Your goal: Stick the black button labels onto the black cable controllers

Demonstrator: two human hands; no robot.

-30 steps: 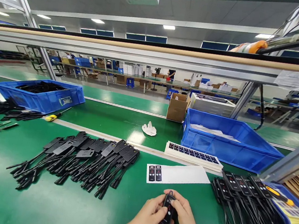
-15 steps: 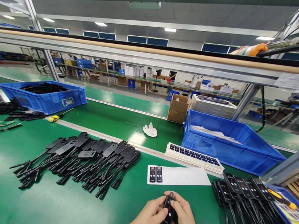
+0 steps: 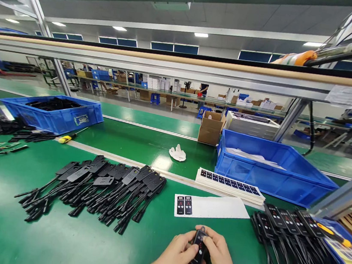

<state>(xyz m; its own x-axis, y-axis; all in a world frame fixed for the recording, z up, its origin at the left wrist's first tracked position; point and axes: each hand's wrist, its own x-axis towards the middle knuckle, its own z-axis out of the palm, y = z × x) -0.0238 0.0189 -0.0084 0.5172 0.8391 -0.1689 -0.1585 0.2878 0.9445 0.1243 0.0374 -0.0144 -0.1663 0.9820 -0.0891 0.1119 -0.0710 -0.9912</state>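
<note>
A small black control box [image 3: 198, 248] with a cable at its lower end is held upright between both hands at the front of the bench. My left hand [image 3: 178, 255] grips its left side, thumb on the labelled face. From the right, my right hand [image 3: 218, 254] holds the upper part, its thumb pressing near the top of the label. Just beyond lies a white label sheet [image 3: 214, 208] with two black labels at its left end. Labelled control boxes with cables [image 3: 292, 223] are heaped to the right. Several unlabelled control boxes [image 3: 131, 177] lie in rows to the left.
A stack of label sheets [image 3: 230, 186] sits before a blue bin [image 3: 273, 179]. Farther back are a white glove [image 3: 177, 153] and a cardboard box [image 3: 210, 128]. Another blue bin [image 3: 54, 118] and a yellow-handled screwdriver [image 3: 64, 139] are at left; an orange-yellow tool [image 3: 333, 234] is at right.
The whole view has shifted very slightly. Both hands keep the same hold on the control box, with the right thumb moved a little on its upper face.
</note>
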